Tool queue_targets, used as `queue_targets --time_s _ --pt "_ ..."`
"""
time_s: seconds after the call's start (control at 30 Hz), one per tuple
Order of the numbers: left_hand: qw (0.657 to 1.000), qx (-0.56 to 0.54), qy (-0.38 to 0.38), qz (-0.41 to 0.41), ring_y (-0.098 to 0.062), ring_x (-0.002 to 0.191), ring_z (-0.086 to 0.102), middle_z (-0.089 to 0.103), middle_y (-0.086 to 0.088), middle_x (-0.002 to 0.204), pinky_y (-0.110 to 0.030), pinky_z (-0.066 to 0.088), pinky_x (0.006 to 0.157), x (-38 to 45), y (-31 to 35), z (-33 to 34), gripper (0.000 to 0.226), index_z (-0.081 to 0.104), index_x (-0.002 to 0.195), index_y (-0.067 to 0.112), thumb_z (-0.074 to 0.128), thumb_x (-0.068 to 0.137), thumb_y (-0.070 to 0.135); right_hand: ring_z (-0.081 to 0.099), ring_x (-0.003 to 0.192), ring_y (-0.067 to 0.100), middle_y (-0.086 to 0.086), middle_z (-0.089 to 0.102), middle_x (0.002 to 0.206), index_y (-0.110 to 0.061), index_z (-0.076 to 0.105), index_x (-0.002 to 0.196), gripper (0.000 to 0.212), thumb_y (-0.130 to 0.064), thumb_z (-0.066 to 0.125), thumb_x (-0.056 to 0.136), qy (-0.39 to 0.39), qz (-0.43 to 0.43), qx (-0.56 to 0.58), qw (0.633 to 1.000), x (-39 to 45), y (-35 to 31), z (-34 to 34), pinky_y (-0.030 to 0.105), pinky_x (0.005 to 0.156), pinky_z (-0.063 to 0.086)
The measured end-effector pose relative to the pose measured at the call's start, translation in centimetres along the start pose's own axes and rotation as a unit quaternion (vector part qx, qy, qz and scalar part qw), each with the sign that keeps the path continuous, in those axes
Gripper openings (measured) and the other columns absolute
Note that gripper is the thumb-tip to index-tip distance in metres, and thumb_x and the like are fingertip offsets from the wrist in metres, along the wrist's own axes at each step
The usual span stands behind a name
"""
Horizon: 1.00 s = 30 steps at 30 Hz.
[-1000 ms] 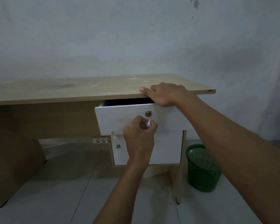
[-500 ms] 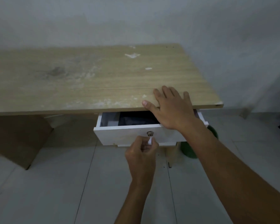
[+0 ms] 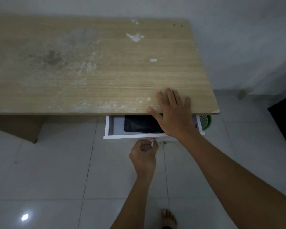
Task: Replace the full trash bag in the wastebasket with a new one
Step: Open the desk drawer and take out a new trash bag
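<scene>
Pale glossy floor tiles (image 3: 48, 171) fill the foreground, with a bare foot (image 3: 169, 218) at the bottom edge. Left hand (image 3: 143, 156) is curled, pinching a small white key tag (image 3: 152, 143) hanging at the metal lock (image 3: 153, 139) on the front of a white drawer (image 3: 109, 128). This drawer stands pulled out; a folded black plastic trash bag (image 3: 140, 123) lies inside it. Right hand (image 3: 173, 114) rests flat, fingers straight and spread, on the front edge of the worn light-wood desk top (image 3: 89, 66), partly over the drawer. Green mesh plastic wastebasket (image 3: 206, 122) shows just beyond the drawer's right side, mostly hidden under the desk. Grey-white wall (image 3: 246, 38) stands behind.
</scene>
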<state>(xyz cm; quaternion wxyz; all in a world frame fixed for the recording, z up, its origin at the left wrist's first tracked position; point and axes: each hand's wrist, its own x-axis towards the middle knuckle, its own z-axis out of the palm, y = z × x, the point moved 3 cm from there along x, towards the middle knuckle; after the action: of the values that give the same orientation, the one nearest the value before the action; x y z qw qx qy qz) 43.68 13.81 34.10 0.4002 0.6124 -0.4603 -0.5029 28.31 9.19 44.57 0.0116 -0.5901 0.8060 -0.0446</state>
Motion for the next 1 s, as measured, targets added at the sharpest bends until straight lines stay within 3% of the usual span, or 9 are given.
queue_targets --time_s 0.23,0.4,0.83,0.9,1.0 --pt "0.994 -0.023 -0.034 -0.102 -0.023 0.074 0.078 0.080 0.000 0.074 -0.048 0.066 0.079 0.0 0.2 -0.1 0.011 0.083 0.088 0.016 0.087 0.079 0.019 0.009 0.158 0.034 0.015 0.011 0.171 -0.021 0.014 0.163 0.096 -0.085 0.017 0.091 -0.027 -0.014 -0.018 0.999 -0.2 0.1 -0.5 0.069 0.118 0.014" --pt "0.994 0.006 -0.023 -0.107 -0.020 0.072 0.078 0.080 0.002 0.072 -0.046 0.066 0.079 -0.3 -0.1 -0.6 0.012 0.083 0.088 0.014 0.088 0.078 0.017 0.015 0.156 0.039 0.018 0.016 0.170 -0.020 0.018 0.163 0.091 -0.080 0.015 0.094 -0.033 -0.026 -0.032 0.999 -0.3 0.4 -0.1 0.071 0.117 0.020" --pt "0.987 0.050 -0.027 -0.149 -0.022 0.071 0.077 0.079 0.000 0.072 -0.040 0.066 0.080 -0.6 -0.6 -1.7 0.010 0.079 0.083 0.014 0.087 0.076 0.014 0.011 0.157 0.038 0.017 0.014 0.170 -0.020 0.017 0.163 0.090 -0.079 0.020 0.095 -0.028 -0.030 -0.015 0.999 -0.3 0.5 -0.1 0.067 0.121 0.011" --pt "0.987 0.061 -0.028 -0.146 -0.019 0.069 0.076 0.079 0.000 0.071 -0.038 0.066 0.078 -0.6 -0.2 -1.7 0.009 0.079 0.082 0.013 0.086 0.077 0.013 0.016 0.156 0.038 0.018 0.020 0.168 -0.018 0.025 0.160 0.083 -0.073 0.028 0.098 -0.007 -0.026 0.021 0.999 -0.9 0.1 -0.4 0.063 0.123 0.012" --pt "0.988 0.078 -0.028 -0.131 -0.019 0.065 0.074 0.077 -0.001 0.069 -0.040 0.065 0.075 -0.8 0.1 -1.6 0.006 0.077 0.079 0.011 0.082 0.079 0.012 0.047 0.136 0.037 0.016 0.048 0.149 -0.013 0.053 0.141 0.052 -0.048 0.050 0.102 0.084 -0.082 0.073 0.990 -3.9 -1.1 -0.8 0.055 0.113 0.036"
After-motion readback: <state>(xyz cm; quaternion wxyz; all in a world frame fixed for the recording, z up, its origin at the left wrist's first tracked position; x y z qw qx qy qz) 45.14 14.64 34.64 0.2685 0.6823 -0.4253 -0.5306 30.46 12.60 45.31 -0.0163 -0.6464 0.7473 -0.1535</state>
